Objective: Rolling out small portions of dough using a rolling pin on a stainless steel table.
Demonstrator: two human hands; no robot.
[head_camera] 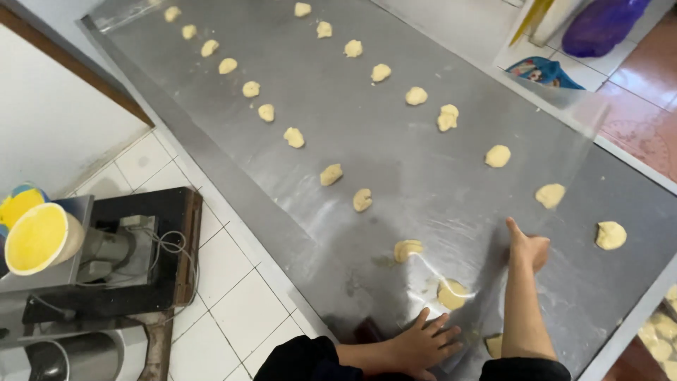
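Left hand (423, 343) flat, fingers spread, pressing clear plastic sheet (486, 212) onto steel table (233, 176) at near edge. Flattened dough piece (452, 293) under sheet, just beyond left fingertips, between both hands. Right hand (529, 248) further out, curled with thumb up, seemingly pinching sheet fold; grip unclear. Sheet's long axis runs away along table. Dough lumps (363, 200) in two rows beyond

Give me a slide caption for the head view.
Both hands, left hand and right hand, press clear plastic sheet over dough pieces.
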